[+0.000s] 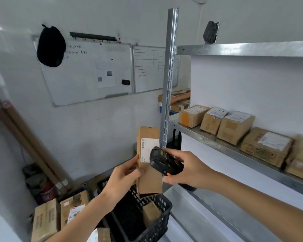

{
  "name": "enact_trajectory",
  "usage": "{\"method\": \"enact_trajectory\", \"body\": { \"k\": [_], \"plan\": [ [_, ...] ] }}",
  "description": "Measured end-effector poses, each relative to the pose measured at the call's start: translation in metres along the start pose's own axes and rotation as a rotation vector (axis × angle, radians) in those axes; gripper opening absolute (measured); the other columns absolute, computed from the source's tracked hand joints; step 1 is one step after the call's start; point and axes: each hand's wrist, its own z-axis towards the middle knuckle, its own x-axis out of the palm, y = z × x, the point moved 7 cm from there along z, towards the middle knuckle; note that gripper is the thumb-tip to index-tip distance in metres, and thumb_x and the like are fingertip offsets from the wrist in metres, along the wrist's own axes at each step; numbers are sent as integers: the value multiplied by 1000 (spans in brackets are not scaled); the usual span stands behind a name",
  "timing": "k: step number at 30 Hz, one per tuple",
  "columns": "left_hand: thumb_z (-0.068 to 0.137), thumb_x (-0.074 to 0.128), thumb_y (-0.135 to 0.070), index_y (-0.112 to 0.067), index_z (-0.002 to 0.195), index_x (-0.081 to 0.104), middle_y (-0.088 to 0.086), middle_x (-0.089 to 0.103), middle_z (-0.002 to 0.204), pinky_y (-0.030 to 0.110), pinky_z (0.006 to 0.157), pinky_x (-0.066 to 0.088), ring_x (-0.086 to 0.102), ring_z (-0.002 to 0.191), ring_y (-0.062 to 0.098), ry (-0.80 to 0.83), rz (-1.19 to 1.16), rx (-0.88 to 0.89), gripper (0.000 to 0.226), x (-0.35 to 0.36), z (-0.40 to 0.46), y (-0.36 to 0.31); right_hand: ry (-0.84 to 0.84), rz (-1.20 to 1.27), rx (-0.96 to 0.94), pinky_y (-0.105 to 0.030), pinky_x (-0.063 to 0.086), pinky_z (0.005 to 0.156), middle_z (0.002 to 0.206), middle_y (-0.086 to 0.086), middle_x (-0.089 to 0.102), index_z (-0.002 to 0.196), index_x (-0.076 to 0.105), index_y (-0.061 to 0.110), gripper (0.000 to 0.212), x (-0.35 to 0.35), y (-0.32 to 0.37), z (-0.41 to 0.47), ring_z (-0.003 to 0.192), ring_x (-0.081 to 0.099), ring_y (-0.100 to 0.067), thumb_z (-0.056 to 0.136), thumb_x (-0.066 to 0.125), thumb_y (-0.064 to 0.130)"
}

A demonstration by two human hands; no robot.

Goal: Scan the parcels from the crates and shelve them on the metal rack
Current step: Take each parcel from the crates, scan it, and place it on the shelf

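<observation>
My left hand (125, 175) grips a tall brown cardboard parcel (149, 179) upright, its white label facing me. My right hand (187, 169) holds a black handheld scanner (162, 160) with an orange button, its head right against the label. Both are just above a black plastic crate (157, 222) that holds another small brown parcel (150, 214). The metal rack (234, 151) stands to the right, with several labelled cardboard parcels in a row on its middle shelf.
The rack's upright post (169, 84) rises right behind the held parcel. Cardboard boxes (59, 217) sit on the floor at the lower left. Whiteboards (87, 72) hang on the wall, and long cardboard tubes (24, 140) lean at the left.
</observation>
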Motion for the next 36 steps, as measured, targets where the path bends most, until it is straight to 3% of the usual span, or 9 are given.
{"method": "enact_trajectory", "body": {
  "k": [6, 10, 14, 18, 21, 25, 31, 33, 36],
  "plan": [
    [73, 87, -27, -28, 133, 60, -5, 76, 113, 35, 88, 61, 73, 103, 16, 13, -40, -10, 66, 19, -6, 0, 30, -14, 3, -20, 53, 98, 124, 21, 68, 140, 57, 41, 71, 1, 7, -17, 116, 63, -3, 80, 86, 19],
    [64, 92, -33, -27, 130, 61, -5, 77, 110, 37, 88, 61, 74, 101, 16, -2, -21, -37, 73, 25, -6, 3, 19, -12, -21, -11, 49, 93, 126, 23, 67, 142, 55, 42, 75, -2, 9, -27, 116, 62, 0, 80, 86, 14],
    [70, 92, -25, -32, 127, 62, -9, 76, 108, 29, 84, 60, 73, 97, 8, -25, 56, -15, 64, 27, -6, -1, 26, -25, -17, -10, 48, 92, 129, 25, 65, 137, 55, 50, 74, -6, 7, -35, 118, 60, 2, 78, 87, 16],
    [69, 94, -31, -33, 130, 62, -8, 75, 114, 38, 93, 59, 71, 105, 13, -15, 79, 23, 69, 30, -4, -9, 16, -69, -15, -11, 49, 93, 127, 21, 66, 136, 59, 43, 69, -17, 9, -40, 117, 60, 1, 78, 87, 19],
    [72, 92, -31, -32, 132, 61, -7, 74, 115, 39, 91, 60, 72, 102, 14, -33, 57, 19, 68, 29, -2, -15, -32, -90, -29, -17, 51, 93, 120, 17, 66, 132, 63, 42, 66, -32, 9, -44, 113, 62, -3, 76, 88, 20],
    [81, 84, -18, -32, 131, 61, -5, 73, 113, 32, 81, 62, 72, 100, 16, -47, 55, 28, 57, 31, 3, -29, -70, -241, -40, -32, 53, 90, 111, 14, 62, 128, 61, 47, 65, -55, 2, -50, 106, 60, -8, 70, 89, 35],
    [86, 79, -14, -37, 129, 59, -6, 73, 111, 29, 77, 61, 70, 100, 15, -74, 84, 61, 53, 46, 8, -51, -69, -479, -30, -25, 52, 77, 103, 16, 61, 131, 48, 56, 64, -90, -5, -72, 96, 59, -4, 74, 78, 56],
    [87, 78, -13, -38, 130, 58, -4, 73, 111, 35, 81, 62, 71, 100, 16, -73, 99, 63, 54, 54, 9, -56, -48, -558, -10, -27, 53, 78, 105, 17, 60, 133, 45, 52, 62, -100, -5, -83, 95, 58, -4, 78, 73, 60],
    [88, 77, -12, -37, 132, 57, -3, 72, 115, 28, 73, 60, 71, 99, 16, -64, 98, 63, 54, 69, 9, -64, -2, -698, 45, -32, 54, 87, 122, 14, 55, 144, 37, 41, 72, -117, -5, -101, 105, 57, -7, 83, 63, 69]
  ]
}}
